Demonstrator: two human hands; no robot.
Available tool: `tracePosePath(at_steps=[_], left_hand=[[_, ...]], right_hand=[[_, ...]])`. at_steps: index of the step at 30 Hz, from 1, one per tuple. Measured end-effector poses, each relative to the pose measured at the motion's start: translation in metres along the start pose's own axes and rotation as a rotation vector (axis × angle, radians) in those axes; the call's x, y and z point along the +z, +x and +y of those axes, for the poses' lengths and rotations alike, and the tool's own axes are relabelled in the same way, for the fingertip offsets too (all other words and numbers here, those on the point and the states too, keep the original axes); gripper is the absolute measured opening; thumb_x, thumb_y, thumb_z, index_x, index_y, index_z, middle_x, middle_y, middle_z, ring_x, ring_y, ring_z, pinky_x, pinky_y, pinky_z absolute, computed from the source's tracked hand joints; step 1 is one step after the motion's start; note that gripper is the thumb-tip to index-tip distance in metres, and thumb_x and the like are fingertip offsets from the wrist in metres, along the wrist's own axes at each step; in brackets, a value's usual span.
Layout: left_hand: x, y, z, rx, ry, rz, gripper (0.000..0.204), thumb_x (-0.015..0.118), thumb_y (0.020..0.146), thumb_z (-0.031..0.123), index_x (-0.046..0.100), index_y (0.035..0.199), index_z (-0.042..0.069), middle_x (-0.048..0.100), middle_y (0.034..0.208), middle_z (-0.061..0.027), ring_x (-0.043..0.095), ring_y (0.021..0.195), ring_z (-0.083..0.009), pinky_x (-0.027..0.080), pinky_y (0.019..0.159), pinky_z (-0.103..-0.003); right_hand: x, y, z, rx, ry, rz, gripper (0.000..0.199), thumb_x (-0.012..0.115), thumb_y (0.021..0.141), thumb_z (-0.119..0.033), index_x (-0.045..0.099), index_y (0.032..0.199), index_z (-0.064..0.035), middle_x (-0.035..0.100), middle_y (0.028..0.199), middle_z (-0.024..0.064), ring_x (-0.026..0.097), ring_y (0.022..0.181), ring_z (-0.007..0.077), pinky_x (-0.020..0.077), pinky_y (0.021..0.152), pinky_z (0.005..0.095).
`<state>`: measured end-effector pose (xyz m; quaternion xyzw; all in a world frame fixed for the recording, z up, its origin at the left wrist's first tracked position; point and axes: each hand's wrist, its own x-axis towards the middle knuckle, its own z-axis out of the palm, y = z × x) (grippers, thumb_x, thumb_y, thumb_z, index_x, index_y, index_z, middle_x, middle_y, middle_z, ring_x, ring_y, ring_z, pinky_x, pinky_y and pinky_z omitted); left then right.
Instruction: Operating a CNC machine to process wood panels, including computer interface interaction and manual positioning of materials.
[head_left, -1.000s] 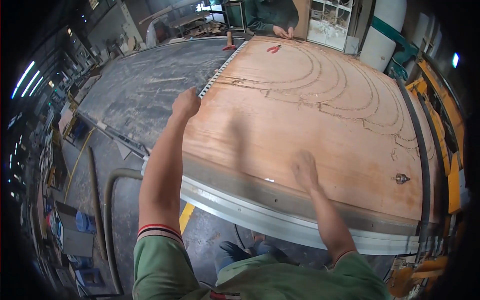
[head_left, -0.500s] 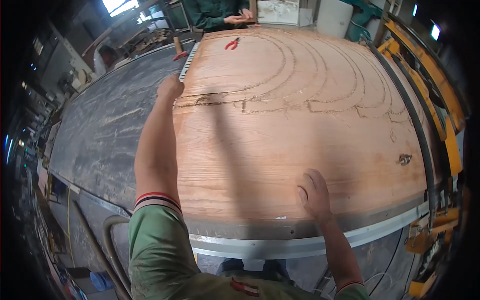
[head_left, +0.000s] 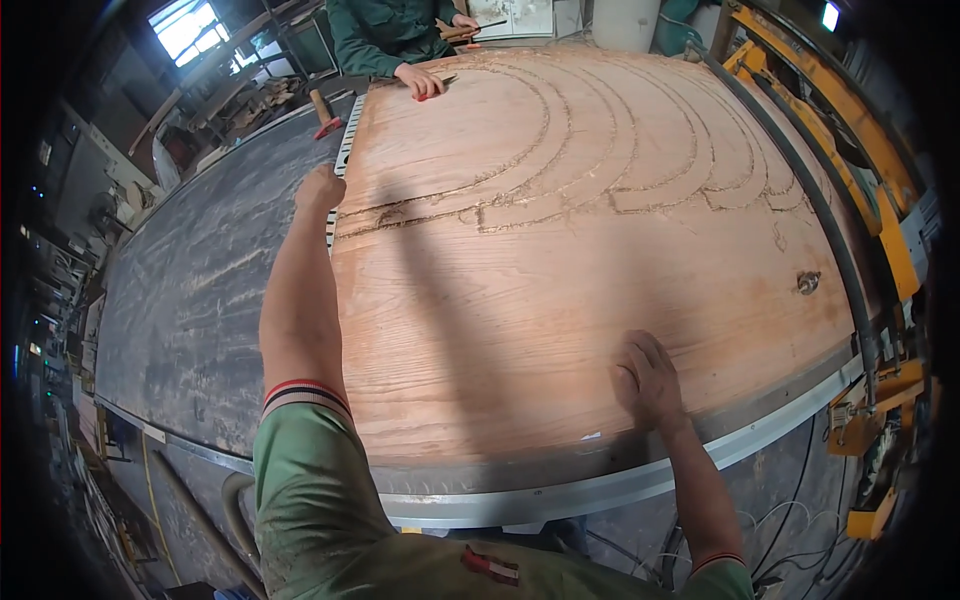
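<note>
A large wooden board (head_left: 520, 330) lies before me, with curved grooves cut into its far half. My left hand (head_left: 320, 188) is closed at its left edge, directly on a slotted metal strip (head_left: 348, 140); what its fingers grip is hidden. Loosely bent and empty, my right hand (head_left: 650, 382) is over the near right part of the board, its fingers slightly apart. At the far edge a co-worker's hand (head_left: 418, 80) covers red-handled pliers (head_left: 424, 97) on the board. The co-worker's other hand (head_left: 463, 20) is near a dark, thin tool.
A dark, scuffed table surface (head_left: 190, 270) extends left of the board. On it rests a wooden-handled hammer (head_left: 322, 112) with a red head. A small metal fitting (head_left: 808, 283) sits at the board's right. Along that side run a black bar (head_left: 800, 175) and yellow machine frame (head_left: 815, 115).
The co-worker has reached over the far edge and put a hand on the pliers. My view has shifted slightly. The fingers of my right hand are more curled; my left stays at the strip.
</note>
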<state>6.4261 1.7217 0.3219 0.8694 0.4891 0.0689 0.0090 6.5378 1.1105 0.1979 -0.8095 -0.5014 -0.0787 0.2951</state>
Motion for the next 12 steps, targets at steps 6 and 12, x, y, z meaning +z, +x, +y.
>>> tracePosePath(at_steps=[6, 12], left_hand=[[-0.001, 0.006, 0.001, 0.004, -0.025, -0.001, 0.039, 0.050, 0.088, 0.018, 0.062, 0.123, 0.008, 0.060, 0.129, -0.0202, 0.056, 0.121, -0.0380, 0.047, 0.099, -0.047], [0.001, 0.001, -0.009, 0.059, -0.018, 0.043, 0.044, 0.054, 0.085, 0.022, 0.060, 0.128, 0.011, 0.060, 0.129, -0.0210, 0.056, 0.121, -0.0376, 0.046, 0.100, -0.047]], right_hand=[[0.001, 0.002, 0.000, -0.048, 0.010, 0.034, 0.037, 0.064, 0.082, -0.011, 0.055, 0.116, 0.0021, 0.057, 0.122, 0.0208, 0.055, 0.115, 0.0426, 0.0467, 0.099, 0.0490], [-0.001, 0.002, 0.000, -0.054, 0.015, 0.040, 0.039, 0.065, 0.083, -0.013, 0.055, 0.117, 0.0016, 0.057, 0.122, 0.0203, 0.055, 0.115, 0.0438, 0.0467, 0.099, 0.0496]])
